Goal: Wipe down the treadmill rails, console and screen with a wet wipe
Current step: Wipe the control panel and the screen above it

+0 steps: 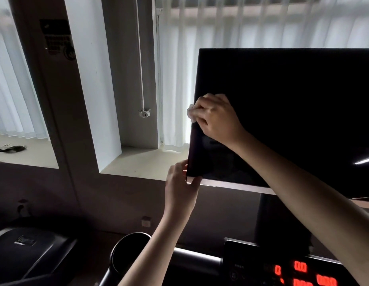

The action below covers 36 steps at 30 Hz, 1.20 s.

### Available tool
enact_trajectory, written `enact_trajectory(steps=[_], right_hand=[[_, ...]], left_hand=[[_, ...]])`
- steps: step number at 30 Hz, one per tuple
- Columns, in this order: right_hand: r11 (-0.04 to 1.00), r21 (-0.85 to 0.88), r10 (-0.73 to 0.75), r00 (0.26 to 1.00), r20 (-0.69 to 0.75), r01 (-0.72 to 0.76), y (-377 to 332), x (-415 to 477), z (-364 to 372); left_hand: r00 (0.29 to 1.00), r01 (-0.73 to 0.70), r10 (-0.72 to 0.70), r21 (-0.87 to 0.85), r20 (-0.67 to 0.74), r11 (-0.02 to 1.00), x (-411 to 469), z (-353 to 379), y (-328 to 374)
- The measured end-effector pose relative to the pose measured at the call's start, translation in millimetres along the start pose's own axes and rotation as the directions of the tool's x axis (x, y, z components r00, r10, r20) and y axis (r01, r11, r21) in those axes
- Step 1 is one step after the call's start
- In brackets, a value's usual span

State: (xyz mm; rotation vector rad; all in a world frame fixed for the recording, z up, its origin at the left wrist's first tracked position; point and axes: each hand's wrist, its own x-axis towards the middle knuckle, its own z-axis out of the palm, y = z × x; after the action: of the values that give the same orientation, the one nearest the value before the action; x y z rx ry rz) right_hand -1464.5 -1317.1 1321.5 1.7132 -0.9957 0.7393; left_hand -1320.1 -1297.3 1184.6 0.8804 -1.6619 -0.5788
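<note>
Two grips: right hand (216, 118) clutches crumpled wipe (192, 113) on glossy screen (292, 112) (edge); left hand (180, 186) pinches corner.

There are two hands, the left hand (180, 188) and the right hand (216, 118). There is one dark screen (292, 112), one white wipe (191, 113), one console (262, 267) with red digits at the near right, and one round cup holder (125, 250) near the middle. On the far side are two windows (18, 89) with blinds, one white rod (140, 65) and one dark sticker (57, 38) at the far left.
</note>
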Motion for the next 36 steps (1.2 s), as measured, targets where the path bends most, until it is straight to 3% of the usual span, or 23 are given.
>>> enact_trajectory(steps=[2,6,11,16,19,21,25,30,34,36], right_hand=[[0.999,-0.022,0.031,0.999,-0.024,-0.031,14,8,-5],[0.967,-0.025,0.248,0.955,-0.161,-0.255,19,24,-8],[1.000,-0.019,-0.008,1.000,-0.004,0.008,18,14,-4],[0.968,-0.040,0.238,0.957,-0.163,-0.248,25,27,-5],[0.998,-0.038,0.055,0.995,-0.082,-0.058,15,17,3],[0.998,-0.061,0.010,0.997,-0.076,-0.015,25,19,-1],[0.968,-0.039,0.236,0.951,-0.200,-0.248,36,33,-5],[0.995,-0.067,0.063,0.989,-0.137,-0.073,36,35,3],[0.945,-0.075,0.299,0.933,-0.199,-0.318,45,51,-2],[0.960,-0.062,0.259,0.948,-0.186,-0.274,35,54,4]], left_hand=[[1.000,-0.001,0.001,0.002,0.000,1.000,0,0,0],[1.000,-0.002,0.002,0.009,-0.005,1.000,0,0,-1],[1.000,-0.031,0.031,0.037,0.005,0.999,-2,1,1],[0.991,-0.134,0.134,0.140,0.011,0.981,-3,1,4],[0.990,-0.141,0.139,0.165,0.026,0.976,-3,-1,6],[0.990,-0.144,0.139,0.172,0.038,0.975,-3,-2,7],[0.993,-0.115,0.108,0.194,0.046,0.974,-4,0,10],[0.994,-0.104,0.099,0.207,0.035,0.973,-4,2,10],[0.995,-0.100,0.094,0.206,0.041,0.973,-4,2,11],[0.995,-0.096,0.089,0.201,0.045,0.975,-4,1,12]])
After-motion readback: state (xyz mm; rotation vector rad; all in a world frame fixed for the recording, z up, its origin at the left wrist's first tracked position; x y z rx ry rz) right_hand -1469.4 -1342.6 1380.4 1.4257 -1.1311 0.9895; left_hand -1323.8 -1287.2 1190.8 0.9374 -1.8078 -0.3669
